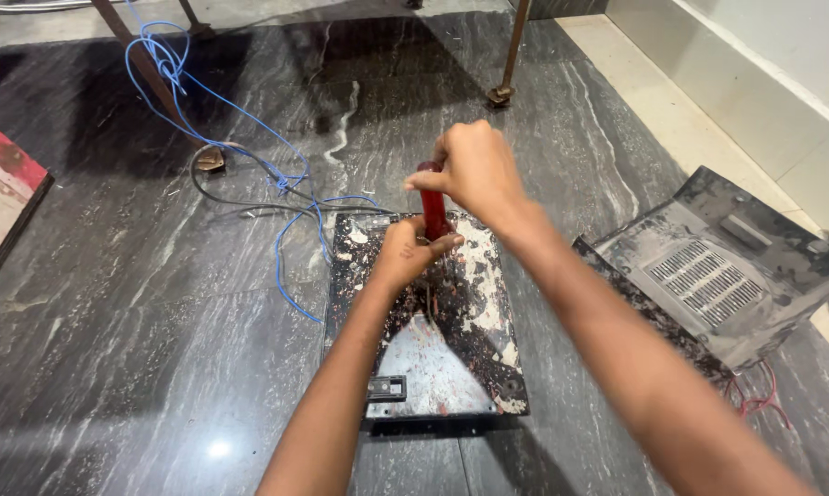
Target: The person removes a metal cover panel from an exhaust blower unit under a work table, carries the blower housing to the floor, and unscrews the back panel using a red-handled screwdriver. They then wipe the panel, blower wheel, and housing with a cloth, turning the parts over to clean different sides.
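A worn metal plate (451,358) with peeling black paint lies flat on the dark marble floor. A red-handled tool (432,213), likely a screwdriver, stands upright over its far end. My right hand (474,170) is closed around the top of the red handle. My left hand (403,250) grips the lower part of the tool, close to the plate. The tool's tip is hidden behind my left hand.
A dusty black vented cover (708,271) lies to the right with thin red wires (759,400) beside it. Blue cable (249,138) and a black cable trail across the floor beyond the plate. Rusty metal legs (511,55) stand at the back; a pale wall runs along the right.
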`<state>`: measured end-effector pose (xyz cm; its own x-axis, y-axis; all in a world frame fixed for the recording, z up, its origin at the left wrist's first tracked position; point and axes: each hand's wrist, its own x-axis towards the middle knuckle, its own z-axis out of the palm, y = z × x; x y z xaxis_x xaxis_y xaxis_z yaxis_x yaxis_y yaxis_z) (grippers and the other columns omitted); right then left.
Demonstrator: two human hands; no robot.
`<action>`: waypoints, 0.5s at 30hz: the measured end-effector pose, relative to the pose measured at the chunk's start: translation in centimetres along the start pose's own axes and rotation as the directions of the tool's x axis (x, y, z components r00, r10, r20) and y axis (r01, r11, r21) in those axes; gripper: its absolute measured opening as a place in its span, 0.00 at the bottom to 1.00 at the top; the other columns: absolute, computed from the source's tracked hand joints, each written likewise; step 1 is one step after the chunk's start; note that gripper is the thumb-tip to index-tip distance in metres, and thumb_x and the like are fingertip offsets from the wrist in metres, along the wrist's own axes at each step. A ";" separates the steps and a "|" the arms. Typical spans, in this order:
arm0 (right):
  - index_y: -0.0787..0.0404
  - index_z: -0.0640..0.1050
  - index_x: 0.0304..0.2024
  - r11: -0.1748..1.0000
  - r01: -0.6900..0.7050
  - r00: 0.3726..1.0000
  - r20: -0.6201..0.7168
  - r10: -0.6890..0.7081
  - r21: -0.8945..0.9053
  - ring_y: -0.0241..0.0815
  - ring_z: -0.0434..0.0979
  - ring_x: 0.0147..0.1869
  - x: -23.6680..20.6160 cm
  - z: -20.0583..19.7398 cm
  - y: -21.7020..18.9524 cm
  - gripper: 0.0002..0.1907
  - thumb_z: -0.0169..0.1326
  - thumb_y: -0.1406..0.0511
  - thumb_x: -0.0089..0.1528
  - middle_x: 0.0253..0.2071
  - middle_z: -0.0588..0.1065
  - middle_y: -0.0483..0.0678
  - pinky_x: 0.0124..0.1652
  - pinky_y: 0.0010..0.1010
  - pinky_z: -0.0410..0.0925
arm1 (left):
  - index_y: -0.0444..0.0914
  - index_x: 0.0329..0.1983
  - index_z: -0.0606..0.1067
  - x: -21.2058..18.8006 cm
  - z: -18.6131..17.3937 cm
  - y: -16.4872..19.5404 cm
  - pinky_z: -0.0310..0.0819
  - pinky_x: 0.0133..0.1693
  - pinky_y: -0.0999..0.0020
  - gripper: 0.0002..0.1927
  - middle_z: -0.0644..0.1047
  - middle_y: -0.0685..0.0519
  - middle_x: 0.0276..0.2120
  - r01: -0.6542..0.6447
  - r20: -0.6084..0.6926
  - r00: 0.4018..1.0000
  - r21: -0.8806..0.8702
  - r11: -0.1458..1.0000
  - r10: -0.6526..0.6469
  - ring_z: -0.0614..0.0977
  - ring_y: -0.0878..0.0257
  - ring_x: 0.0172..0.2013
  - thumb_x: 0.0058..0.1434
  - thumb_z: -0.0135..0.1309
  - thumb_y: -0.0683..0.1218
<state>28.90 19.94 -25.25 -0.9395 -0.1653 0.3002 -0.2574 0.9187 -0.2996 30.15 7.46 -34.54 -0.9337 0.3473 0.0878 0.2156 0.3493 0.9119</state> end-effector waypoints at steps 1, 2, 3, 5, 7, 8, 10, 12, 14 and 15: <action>0.64 0.85 0.36 0.997 -0.069 0.997 -0.026 0.069 -0.019 0.47 0.82 0.34 -0.2 0.2 -0.2 0.26 0.73 0.49 0.52 0.32 0.82 0.56 0.40 0.38 0.74 | 0.35 0.46 0.81 0.0 0.1 0.1 0.79 0.37 0.64 0.21 0.85 0.48 0.34 0.052 0.011 0.999 -0.015 0.999 -0.052 0.84 0.62 0.32 0.56 0.67 0.53; 0.64 0.85 0.34 0.990 -0.140 0.989 -0.054 0.138 -0.033 0.48 0.81 0.34 -0.5 0.3 -0.3 0.26 0.73 0.48 0.53 0.30 0.82 0.56 0.39 0.39 0.73 | 0.35 0.46 0.80 0.0 0.0 0.2 0.78 0.35 0.62 0.21 0.84 0.47 0.33 0.106 0.024 0.994 -0.026 0.994 -0.106 0.84 0.61 0.31 0.56 0.66 0.53; 0.64 0.85 0.32 1.000 -0.022 0.992 -0.124 0.022 0.002 0.49 0.81 0.33 -0.7 0.5 -0.1 0.24 0.74 0.51 0.50 0.30 0.81 0.56 0.36 0.39 0.73 | 0.35 0.47 0.80 0.0 0.0 0.3 0.79 0.37 0.62 0.21 0.84 0.47 0.34 0.097 0.046 0.994 0.010 0.995 -0.098 0.84 0.60 0.32 0.57 0.65 0.53; 0.65 0.85 0.29 0.975 0.217 0.941 -0.273 -0.200 0.035 0.50 0.81 0.31 -1.2 0.7 0.6 0.21 0.76 0.57 0.44 0.30 0.81 0.57 0.31 0.39 0.73 | 0.35 0.48 0.80 0.4 0.0 0.5 0.79 0.40 0.61 0.21 0.84 0.48 0.35 0.069 0.094 0.993 0.077 0.995 -0.076 0.85 0.59 0.33 0.57 0.64 0.53; 0.60 0.86 0.34 0.931 0.253 0.953 -0.235 -0.192 0.264 0.44 0.84 0.35 -1.5 0.8 1.5 0.16 0.70 0.59 0.48 0.33 0.83 0.51 0.36 0.35 0.75 | 0.34 0.49 0.79 0.6 0.1 0.6 0.77 0.45 0.62 0.22 0.84 0.47 0.37 0.002 0.137 0.991 0.067 0.998 -0.011 0.85 0.59 0.38 0.57 0.65 0.52; 0.58 0.87 0.37 0.888 0.266 0.957 -0.212 -0.196 0.376 0.41 0.86 0.36 -1.5 0.9 1.8 0.14 0.67 0.60 0.50 0.34 0.84 0.49 0.38 0.33 0.76 | 0.34 0.49 0.79 0.7 0.1 0.5 0.76 0.48 0.63 0.22 0.84 0.46 0.38 -0.027 0.153 0.988 0.061 0.998 0.018 0.85 0.60 0.40 0.57 0.65 0.52; 0.62 0.85 0.32 0.969 0.096 0.977 -0.206 -0.048 0.226 0.43 0.85 0.33 -1.4 0.9 2.1 0.17 0.73 0.59 0.45 0.31 0.82 0.52 0.36 0.34 0.76 | 0.34 0.51 0.78 0.6 0.3 0.3 0.77 0.49 0.62 0.22 0.84 0.46 0.41 -0.010 0.144 0.990 0.068 0.998 0.000 0.86 0.59 0.42 0.57 0.64 0.51; 0.64 0.84 0.29 0.992 -0.019 0.977 -0.208 0.044 0.121 0.46 0.84 0.31 -1.3 0.7 1.9 0.21 0.77 0.57 0.44 0.28 0.81 0.54 0.36 0.35 0.76 | 0.34 0.52 0.77 0.4 0.4 0.0 0.76 0.50 0.62 0.23 0.84 0.46 0.43 -0.035 0.122 0.992 0.073 0.997 0.026 0.86 0.59 0.44 0.58 0.63 0.51; 0.65 0.84 0.28 0.996 -0.070 0.973 -0.214 0.082 0.063 0.48 0.82 0.30 -1.1 0.5 1.5 0.22 0.78 0.56 0.45 0.27 0.81 0.56 0.36 0.36 0.74 | 0.34 0.54 0.76 0.3 0.4 -0.2 0.75 0.51 0.61 0.23 0.83 0.46 0.45 -0.116 0.090 0.990 0.078 0.990 0.109 0.85 0.58 0.47 0.59 0.63 0.51; 0.66 0.83 0.28 0.993 -0.065 0.981 -0.178 0.083 0.101 0.47 0.83 0.30 -1.0 0.4 1.5 0.21 0.78 0.57 0.46 0.26 0.80 0.55 0.35 0.35 0.75 | 0.34 0.54 0.76 0.4 0.3 -0.3 0.76 0.51 0.61 0.23 0.83 0.46 0.45 -0.114 0.120 0.987 0.095 0.989 0.102 0.85 0.58 0.47 0.59 0.62 0.50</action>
<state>29.37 21.30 -26.34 -0.9021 -0.0223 0.4309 -0.2169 0.8868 -0.4081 29.82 7.73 -34.89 -0.8655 0.4833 0.1320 0.3472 0.3887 0.8534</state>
